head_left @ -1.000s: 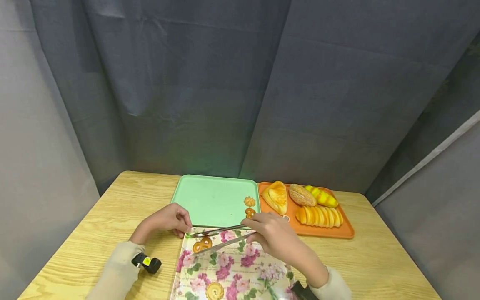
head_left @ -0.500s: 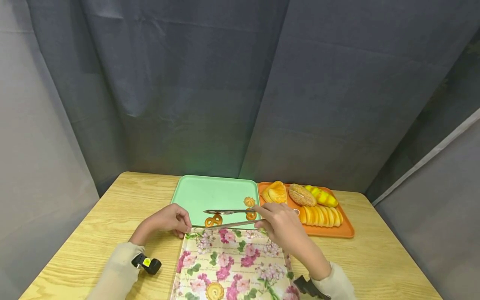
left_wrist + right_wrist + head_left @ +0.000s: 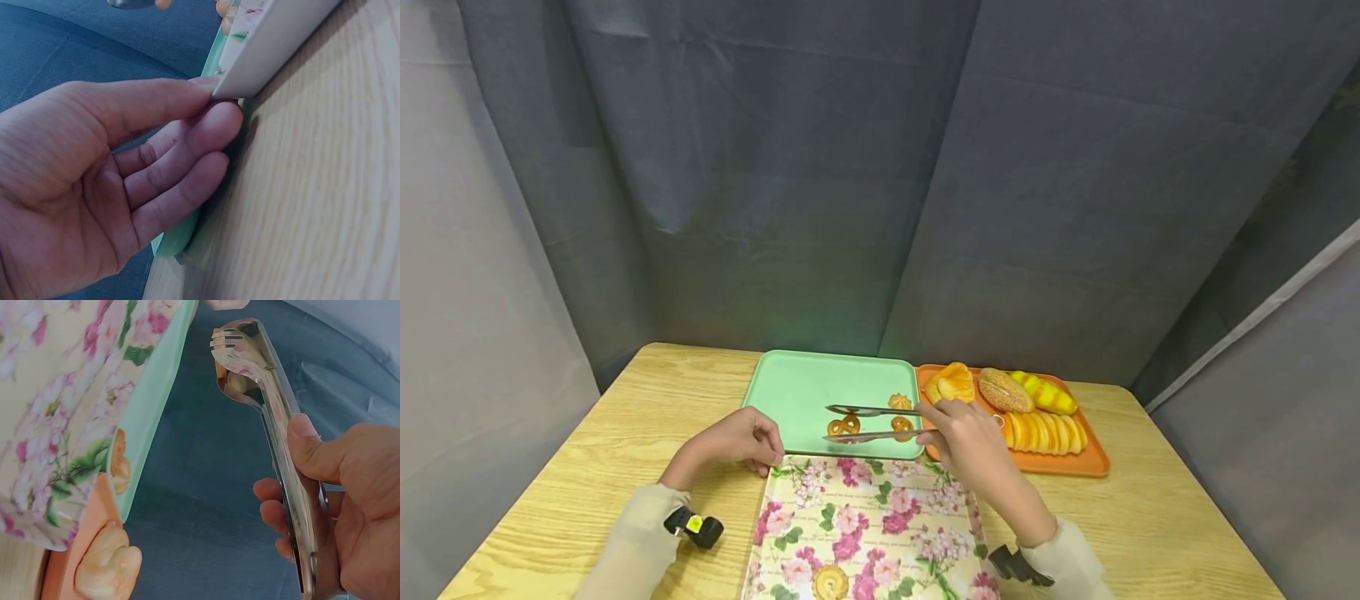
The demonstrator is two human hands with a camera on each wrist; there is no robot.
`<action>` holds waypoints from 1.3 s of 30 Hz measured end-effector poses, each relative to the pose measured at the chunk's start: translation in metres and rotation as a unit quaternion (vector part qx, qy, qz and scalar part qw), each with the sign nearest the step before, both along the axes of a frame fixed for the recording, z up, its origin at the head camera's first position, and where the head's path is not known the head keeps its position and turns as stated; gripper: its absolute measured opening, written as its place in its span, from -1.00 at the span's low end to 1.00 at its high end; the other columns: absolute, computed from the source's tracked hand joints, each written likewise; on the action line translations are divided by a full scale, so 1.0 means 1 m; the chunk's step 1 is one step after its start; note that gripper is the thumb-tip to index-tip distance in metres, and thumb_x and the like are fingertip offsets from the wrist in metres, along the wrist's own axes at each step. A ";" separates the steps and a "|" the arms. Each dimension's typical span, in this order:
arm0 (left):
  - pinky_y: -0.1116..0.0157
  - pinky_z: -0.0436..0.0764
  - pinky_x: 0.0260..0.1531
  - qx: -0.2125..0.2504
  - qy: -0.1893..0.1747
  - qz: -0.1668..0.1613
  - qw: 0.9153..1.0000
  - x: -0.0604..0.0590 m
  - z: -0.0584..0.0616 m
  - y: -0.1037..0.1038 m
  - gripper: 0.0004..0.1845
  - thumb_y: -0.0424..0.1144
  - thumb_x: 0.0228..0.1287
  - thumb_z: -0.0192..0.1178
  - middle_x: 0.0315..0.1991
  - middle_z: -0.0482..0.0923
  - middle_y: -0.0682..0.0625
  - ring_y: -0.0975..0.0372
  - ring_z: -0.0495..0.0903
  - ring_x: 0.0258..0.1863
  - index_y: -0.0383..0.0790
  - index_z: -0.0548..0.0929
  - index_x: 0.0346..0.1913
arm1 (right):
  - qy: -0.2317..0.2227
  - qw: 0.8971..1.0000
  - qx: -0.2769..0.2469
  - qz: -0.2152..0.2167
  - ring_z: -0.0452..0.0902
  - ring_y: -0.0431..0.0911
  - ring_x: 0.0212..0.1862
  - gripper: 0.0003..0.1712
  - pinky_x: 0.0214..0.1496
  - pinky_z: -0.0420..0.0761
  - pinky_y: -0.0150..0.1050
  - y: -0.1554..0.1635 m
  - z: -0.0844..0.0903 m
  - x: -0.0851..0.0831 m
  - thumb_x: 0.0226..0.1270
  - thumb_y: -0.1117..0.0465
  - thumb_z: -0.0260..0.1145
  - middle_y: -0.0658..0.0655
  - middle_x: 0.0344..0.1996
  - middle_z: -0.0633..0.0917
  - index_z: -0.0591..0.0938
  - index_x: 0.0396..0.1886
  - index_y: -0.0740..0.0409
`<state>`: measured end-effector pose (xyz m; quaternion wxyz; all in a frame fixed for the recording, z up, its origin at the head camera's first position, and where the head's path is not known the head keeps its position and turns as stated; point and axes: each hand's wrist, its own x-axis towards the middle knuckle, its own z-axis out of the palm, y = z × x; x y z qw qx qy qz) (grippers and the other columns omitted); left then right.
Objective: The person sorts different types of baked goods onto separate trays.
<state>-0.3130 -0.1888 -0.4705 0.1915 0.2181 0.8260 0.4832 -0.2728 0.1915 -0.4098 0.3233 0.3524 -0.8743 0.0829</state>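
A pair of metal tongs is gripped in the right hand, fingers and thumb wrapped round the arms so the tips are squeezed onto a pretzel-shaped cookie, which is held just over the green tray, near two cookies by its right edge. The floral tray is steadied at its far left corner by the left hand, fingertips pressed against the rim, probably so it's kept from sliding on the counter. Breads are lined up on the orange tray off to the right.
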 end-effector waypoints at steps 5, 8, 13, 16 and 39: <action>0.14 0.74 -0.42 0.000 -0.001 0.001 1.000 0.000 -0.001 0.000 -0.90 -0.41 0.28 0.35 -0.43 0.74 -0.30 0.13 0.72 -0.55 -0.44 0.75 -0.29 | 0.003 1.000 0.001 -0.005 0.49 -0.13 -0.47 -0.59 -0.42 0.38 -0.31 0.002 -0.006 -0.006 0.06 0.07 0.56 0.03 -0.46 0.70 0.79 -0.09 0.13; 0.16 0.74 -0.42 0.001 0.000 0.001 1.000 0.000 -0.002 0.000 -0.90 -0.40 0.28 0.35 -0.43 0.74 -0.30 0.15 0.72 -0.55 -0.44 0.75 -0.29 | 0.000 1.000 0.000 -0.010 0.45 -0.14 -0.51 -0.59 -0.44 0.38 -0.32 0.003 -0.009 -0.009 0.05 0.07 0.57 0.02 -0.49 0.68 0.79 -0.09 0.13; 0.18 0.73 -0.43 -0.002 0.000 0.000 1.000 0.000 -0.002 0.000 -0.89 -0.41 0.28 0.35 -0.44 0.74 -0.29 0.15 0.72 -0.55 -0.45 0.75 -0.30 | -0.006 1.000 0.003 -0.015 0.41 -0.17 -0.54 -0.59 -0.45 0.34 -0.34 0.004 -0.013 -0.013 0.05 0.08 0.59 0.00 -0.52 0.65 0.79 -0.09 0.13; 0.18 0.73 -0.43 -0.002 0.001 -0.001 1.000 -0.001 -0.002 0.000 -0.89 -0.41 0.28 0.35 -0.46 0.74 -0.29 0.14 0.73 -0.55 -0.45 0.75 -0.30 | -0.005 1.000 0.002 -0.015 0.40 -0.17 -0.55 -0.58 -0.46 0.31 -0.35 0.005 -0.015 -0.015 0.03 0.10 0.60 0.00 -0.53 0.64 0.79 -0.09 0.14; 0.20 0.73 -0.43 -0.012 0.004 -0.003 1.000 -0.004 -0.007 -0.002 -0.92 -0.38 0.30 0.36 -0.43 0.76 -0.23 0.17 0.71 -0.56 -0.36 0.77 -0.30 | -0.049 0.997 0.030 -0.042 0.31 -0.22 -0.55 -0.58 -0.46 0.17 -0.37 0.003 -0.027 -0.022 0.06 0.12 0.62 -0.02 -0.52 0.63 0.79 -0.05 0.10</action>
